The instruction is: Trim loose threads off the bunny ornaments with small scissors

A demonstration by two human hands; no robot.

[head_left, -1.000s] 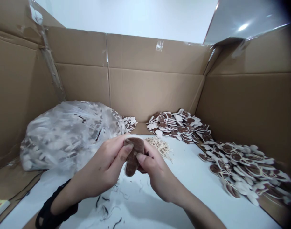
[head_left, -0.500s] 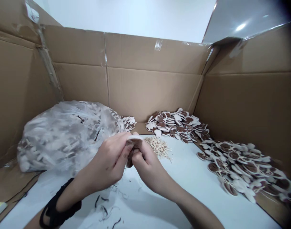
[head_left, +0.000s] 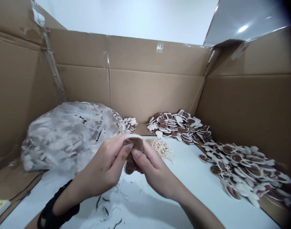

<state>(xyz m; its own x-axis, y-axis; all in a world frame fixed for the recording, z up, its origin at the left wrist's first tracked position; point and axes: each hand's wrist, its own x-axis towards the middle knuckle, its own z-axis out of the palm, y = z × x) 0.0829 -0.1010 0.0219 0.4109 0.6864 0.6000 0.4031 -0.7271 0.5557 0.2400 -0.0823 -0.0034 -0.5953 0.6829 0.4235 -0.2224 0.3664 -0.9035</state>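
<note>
Left hand point(head_left: 107, 163) and right hand point(head_left: 156, 173) both closed, gripping one brown-and-white plush piece point(head_left: 130, 165) between them, above the white tabletop point(head_left: 190, 168). Pale cord pile point(head_left: 159, 147) lies just beyond the right hand. Filled translucent bag point(head_left: 69, 136) at left; heap of corded plush pieces point(head_left: 247, 173) at right.

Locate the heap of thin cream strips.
In the head view, the heap of thin cream strips lies just right of centre on the white tabletop, beyond the right hand.

Both hands point(head_left: 108, 163) close together (thumbs point(head_left: 142, 159) uppermost)
</note>
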